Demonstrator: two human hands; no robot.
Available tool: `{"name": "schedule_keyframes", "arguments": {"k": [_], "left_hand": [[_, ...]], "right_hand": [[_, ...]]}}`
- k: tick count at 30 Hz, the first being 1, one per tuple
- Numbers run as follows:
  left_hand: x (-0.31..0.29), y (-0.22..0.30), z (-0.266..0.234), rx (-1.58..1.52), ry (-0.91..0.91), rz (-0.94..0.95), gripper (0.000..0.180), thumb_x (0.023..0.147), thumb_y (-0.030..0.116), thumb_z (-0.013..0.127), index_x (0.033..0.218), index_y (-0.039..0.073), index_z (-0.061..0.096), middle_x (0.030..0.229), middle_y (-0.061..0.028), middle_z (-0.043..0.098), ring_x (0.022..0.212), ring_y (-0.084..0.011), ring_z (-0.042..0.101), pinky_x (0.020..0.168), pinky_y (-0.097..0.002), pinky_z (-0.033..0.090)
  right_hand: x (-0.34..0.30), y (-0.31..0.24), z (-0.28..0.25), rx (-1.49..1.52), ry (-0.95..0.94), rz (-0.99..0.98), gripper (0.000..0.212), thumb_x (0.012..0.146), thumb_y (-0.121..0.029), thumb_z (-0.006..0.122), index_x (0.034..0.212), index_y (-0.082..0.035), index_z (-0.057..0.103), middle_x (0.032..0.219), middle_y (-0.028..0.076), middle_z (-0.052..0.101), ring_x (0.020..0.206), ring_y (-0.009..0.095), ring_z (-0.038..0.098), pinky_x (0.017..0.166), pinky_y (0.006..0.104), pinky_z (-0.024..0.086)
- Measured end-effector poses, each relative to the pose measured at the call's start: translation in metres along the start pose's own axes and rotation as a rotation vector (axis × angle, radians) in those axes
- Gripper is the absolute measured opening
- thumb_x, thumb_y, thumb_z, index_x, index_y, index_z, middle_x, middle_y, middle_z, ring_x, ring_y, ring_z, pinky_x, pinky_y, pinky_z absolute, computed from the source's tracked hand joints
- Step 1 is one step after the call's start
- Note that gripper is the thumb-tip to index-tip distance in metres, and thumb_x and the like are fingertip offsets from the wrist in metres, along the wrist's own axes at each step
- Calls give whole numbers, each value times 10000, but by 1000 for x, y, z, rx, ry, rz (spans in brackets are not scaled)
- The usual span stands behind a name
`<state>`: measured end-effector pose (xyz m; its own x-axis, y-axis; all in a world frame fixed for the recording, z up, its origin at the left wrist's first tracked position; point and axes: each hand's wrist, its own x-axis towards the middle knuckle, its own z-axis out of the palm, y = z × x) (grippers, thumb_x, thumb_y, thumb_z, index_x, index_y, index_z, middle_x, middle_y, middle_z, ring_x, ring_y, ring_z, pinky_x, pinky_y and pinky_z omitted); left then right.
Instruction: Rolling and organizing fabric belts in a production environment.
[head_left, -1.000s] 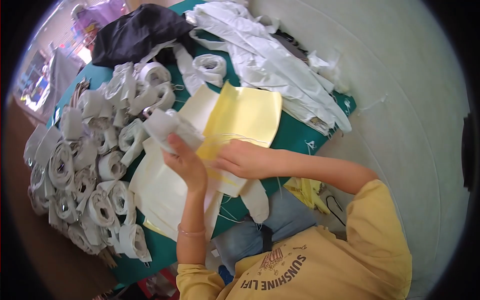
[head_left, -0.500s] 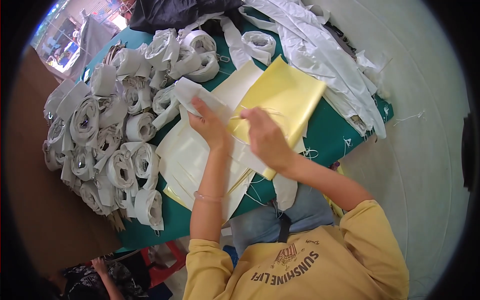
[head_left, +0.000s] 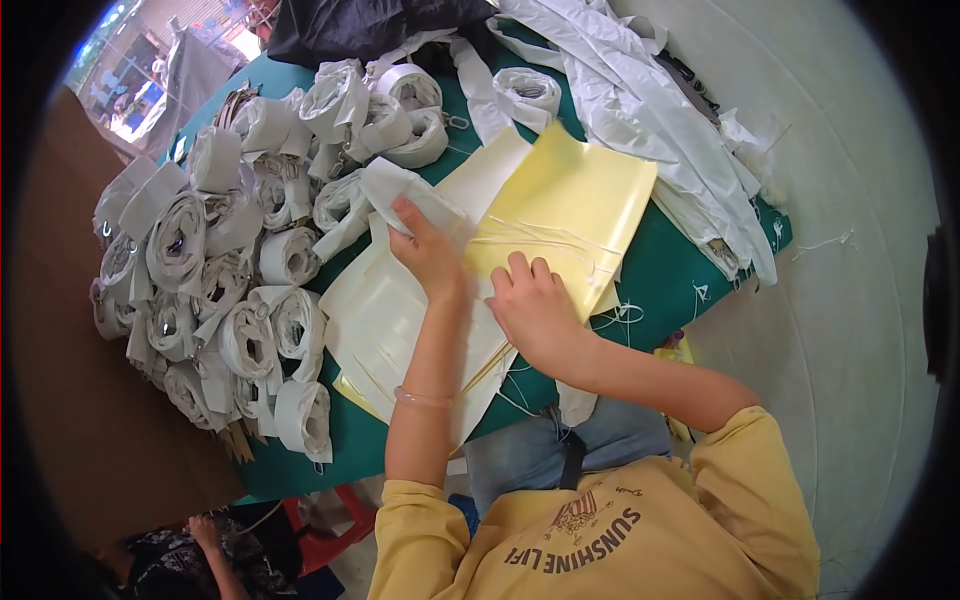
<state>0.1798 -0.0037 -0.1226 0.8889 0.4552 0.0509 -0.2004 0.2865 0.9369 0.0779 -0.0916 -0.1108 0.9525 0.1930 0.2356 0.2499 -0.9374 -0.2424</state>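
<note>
A white rolled or folded fabric strip [head_left: 405, 190] is gripped in my left hand [head_left: 432, 256], thumb lying over its face. Just to the right, a glossy yellow sheet [head_left: 590, 190] lies across paler sheets, with several thin white strings [head_left: 545, 238] stretched over it. My right hand [head_left: 540, 312] rests low on the yellow sheet near its left edge, fingers curled inward. Whatever its fingertips pinch is hidden beneath the hand. Under both forearms spread cream-coloured sheets [head_left: 375, 325] with yellow undersides.
Many white strap rolls [head_left: 250, 340] with metal hooks pile up on the left of the green table [head_left: 350, 440]. White fabric [head_left: 620, 130] lies along the far right, beside a black bag [head_left: 370, 30]. A brown panel stands left; another person sits at lower left.
My right hand has moved down toward me from the sheet's middle, uncovering white strings. My left hand keeps its hold on the white strip. The yellow sheet has shifted slightly.
</note>
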Motion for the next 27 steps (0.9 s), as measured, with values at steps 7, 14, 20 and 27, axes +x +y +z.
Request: {"name": "schedule_keyframes", "arguments": {"k": [7,14,20,27], "left_hand": [[-3,0,4,-18,75,-13,488,957,440,438,1119,-15,511,939,-81,585,799,-164,551,722,-287,459],[5,-11,-8,151,-9,68,504,954,447,440,1092,-27,538,918,-97,598,819,-165,547,747,-291,451],[1,-9,-2,224,-74,146,498,955,442,439,1056,-33,552,931,-108,615,823,-168,555,756,-297,450],[4,-21,-8,317,-123,227,458,950,410,464,976,-37,559,800,-116,619,701,-187,555,669,-327,453]], "right_hand": [[11,9,-6,216,-163,133,236,777,-155,667,872,26,547,766,163,601,774,323,576,694,416,461],[6,37,-45,1257,-383,387,148,909,-70,504,920,42,602,718,89,632,503,97,561,494,230,444],[-9,54,-76,861,58,92,141,914,-84,524,970,21,598,894,120,651,813,164,628,720,273,491],[-1,108,-183,2342,45,-127,257,842,36,554,1033,-82,430,694,-10,379,474,72,300,448,244,266]]}}
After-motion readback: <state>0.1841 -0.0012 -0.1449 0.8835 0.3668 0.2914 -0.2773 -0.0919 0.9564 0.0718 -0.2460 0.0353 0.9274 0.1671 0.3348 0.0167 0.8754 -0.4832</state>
